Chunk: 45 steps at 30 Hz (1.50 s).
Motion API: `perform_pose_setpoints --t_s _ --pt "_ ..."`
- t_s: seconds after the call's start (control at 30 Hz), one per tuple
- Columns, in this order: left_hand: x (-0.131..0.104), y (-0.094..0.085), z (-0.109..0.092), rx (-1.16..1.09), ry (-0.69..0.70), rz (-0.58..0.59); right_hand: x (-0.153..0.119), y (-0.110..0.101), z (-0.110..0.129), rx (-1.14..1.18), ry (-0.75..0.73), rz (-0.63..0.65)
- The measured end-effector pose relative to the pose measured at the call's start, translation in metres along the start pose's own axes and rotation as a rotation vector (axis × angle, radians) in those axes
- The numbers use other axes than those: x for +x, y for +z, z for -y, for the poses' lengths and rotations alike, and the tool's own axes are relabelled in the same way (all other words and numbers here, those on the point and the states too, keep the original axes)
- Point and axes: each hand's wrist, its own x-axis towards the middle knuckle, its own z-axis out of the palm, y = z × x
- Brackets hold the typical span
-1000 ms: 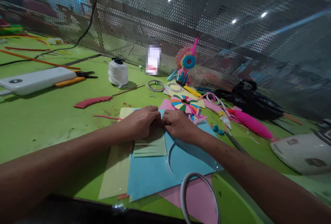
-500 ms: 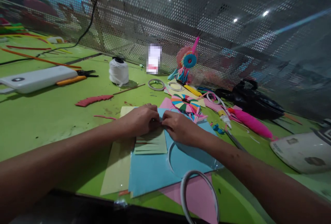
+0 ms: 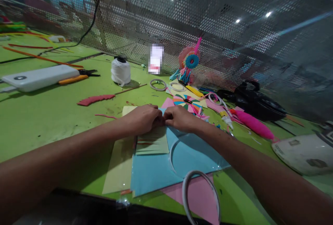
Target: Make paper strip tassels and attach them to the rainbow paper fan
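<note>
Slit paper (image 3: 153,146) lies on the blue sheet (image 3: 153,176), near the worktop's (image 3: 52,114) front edge. I judge it light, limp, easily torn; I'd pinch uncut margin. Slits run roughly along the front edge; its long axis I can't tell. Left hand (image 3: 145,119) and right hand (image 3: 179,117) curl, fingertips meeting, grip hidden.

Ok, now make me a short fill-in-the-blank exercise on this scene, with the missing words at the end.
1. The slitted paper lies on a larger sheet that is ____.
2. The right hand is closer to the multicolored disc than the ____ hand is.
3. The upright thread spool is wound in the color ____.
4. The surface of the table is bright ____.

Missing words: blue; left; white; green.
</note>
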Motion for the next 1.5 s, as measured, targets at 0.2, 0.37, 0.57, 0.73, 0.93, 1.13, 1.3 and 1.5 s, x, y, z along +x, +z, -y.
perform_pose_setpoints --t_s 0.2,0.37,0.57,0.73,0.93,1.13,1.3,1.5 --pt "0.003 -0.003 0.001 0.029 -0.002 0.047 0.001 -0.001 -0.005 -0.009 -0.097 0.04" --pt "0.005 -0.001 0.002 0.083 0.043 0.04 0.0 0.004 -0.009 -0.075 -0.209 0.03" --pt "0.004 -0.001 0.001 0.105 0.073 0.02 -0.006 0.005 -0.008 -0.107 -0.25 0.007" --pt "0.001 0.0 -0.002 0.141 0.108 0.003 -0.008 0.009 -0.008 -0.076 -0.304 -0.028" --pt "-0.003 0.0 -0.004 0.23 0.216 -0.062 -0.017 0.02 -0.008 -0.365 -0.371 -0.13" --pt "-0.004 0.0 0.002 0.131 0.214 -0.078 -0.023 0.02 -0.002 -0.52 -0.475 -0.118" --pt "-0.004 -0.001 0.005 0.096 0.258 -0.107 -0.023 0.015 0.002 -0.628 -0.572 -0.124" --pt "-0.003 -0.006 0.002 0.11 0.443 -0.092 -0.024 0.012 -0.001 -0.664 -0.687 -0.129"
